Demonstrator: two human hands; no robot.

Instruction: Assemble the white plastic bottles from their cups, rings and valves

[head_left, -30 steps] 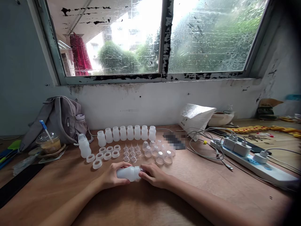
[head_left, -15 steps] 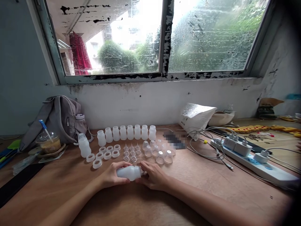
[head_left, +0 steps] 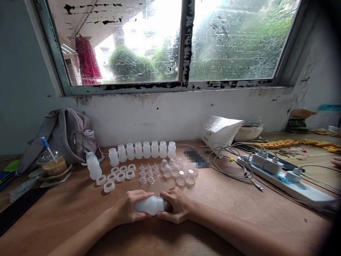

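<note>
A frosted white baby bottle (head_left: 149, 205) lies sideways above the tabletop, its neck pointing right. My left hand (head_left: 131, 206) is wrapped round the base and body. My right hand (head_left: 177, 205) closes round the neck end, thumb and fingers curled about its mouth; anything inside those fingers is hidden. Beyond them, translucent rings (head_left: 120, 176) sit in a cluster at left. Clear silicone nipples (head_left: 146, 173) stand in rows in the middle, with clear domed caps (head_left: 181, 177) to their right. Several open bottles (head_left: 138, 151) line up behind, and one capped-looking bottle (head_left: 93, 166) stands at left.
A grey backpack (head_left: 65, 131) and an iced drink cup (head_left: 53, 161) are on the left. To the right lie a white power strip (head_left: 287, 183), tangled cables (head_left: 231, 170) and a white bag (head_left: 222, 129). Another person's hand (head_left: 337, 161) shows at the right edge.
Both hands and the bottle have come slightly nearer to me. My right fingers have shifted round the bottle's neck. The view has turned a little.
</note>
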